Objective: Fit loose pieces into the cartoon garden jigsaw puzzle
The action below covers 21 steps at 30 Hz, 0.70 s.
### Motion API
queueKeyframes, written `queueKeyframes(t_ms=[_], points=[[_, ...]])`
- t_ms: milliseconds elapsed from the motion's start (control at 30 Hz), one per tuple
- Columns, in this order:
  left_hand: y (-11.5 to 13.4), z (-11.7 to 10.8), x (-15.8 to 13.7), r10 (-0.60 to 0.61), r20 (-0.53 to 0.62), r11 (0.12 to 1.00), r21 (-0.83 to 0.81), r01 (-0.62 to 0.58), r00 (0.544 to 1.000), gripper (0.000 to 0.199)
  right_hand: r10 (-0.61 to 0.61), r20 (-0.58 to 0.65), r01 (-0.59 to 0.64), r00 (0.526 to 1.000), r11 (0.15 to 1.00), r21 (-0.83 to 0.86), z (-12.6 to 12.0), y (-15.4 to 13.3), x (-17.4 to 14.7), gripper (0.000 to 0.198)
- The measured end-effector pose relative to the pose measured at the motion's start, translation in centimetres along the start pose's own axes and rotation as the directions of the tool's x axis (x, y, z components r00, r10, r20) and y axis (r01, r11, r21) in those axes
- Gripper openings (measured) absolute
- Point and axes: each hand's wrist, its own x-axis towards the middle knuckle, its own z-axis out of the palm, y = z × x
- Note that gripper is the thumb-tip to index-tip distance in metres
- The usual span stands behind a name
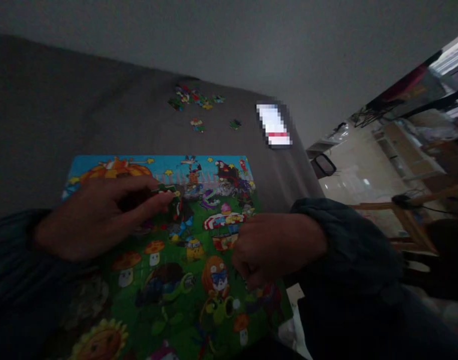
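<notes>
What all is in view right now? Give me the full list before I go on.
jigsaw puzzle board: one, bright cartoon picture in green and blue, flat on the grey surface under both hands.
puzzle piece: one, dark green, pinched at the left hand's fingertips over the board.
loose puzzle pieces: a small scatter, mixed colours, on the grey surface beyond the board.
phone: one, lit screen, blurred out, right of the loose pieces.
grey surface: one, cloth-like, carrying all of the above.
wooden furniture: light brown frame, far right on the floor side.
left hand: dark sleeve, fingers closed on the piece.
right hand: dark sleeve, curled on the board's right edge; whether it holds anything cannot be told.
</notes>
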Motion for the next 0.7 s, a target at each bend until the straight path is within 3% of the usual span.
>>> queueKeyframes(t_ms=[233,367,467,700], points=[[1.3,-0.4,0.1,-0.09,0.138,0.951,-0.281,0.126,0.986,0.031,0.047,-0.161,-0.055,0.986,0.997,-0.046,0.6,-0.6,-0.5,0.019],[1.2,-0.6,0.1,-0.086,0.17,0.921,-0.363,0.143,0.982,0.028,-0.044,-0.054,0.045,0.998,0.998,0.032,0.8,-0.2,-0.2,0.018],[1.4,-0.7,0.1,-0.085,0.168,0.915,-0.377,0.144,0.982,0.029,-0.05,0.016,0.05,0.999,0.999,0.009,0.7,-0.2,0.0,0.017],[1.4,-0.5,0.0,-0.075,0.163,0.899,-0.416,0.137,0.984,0.029,-0.001,-0.001,0.001,1.0,0.998,0.065,0.7,0.2,-0.1,0.021]])
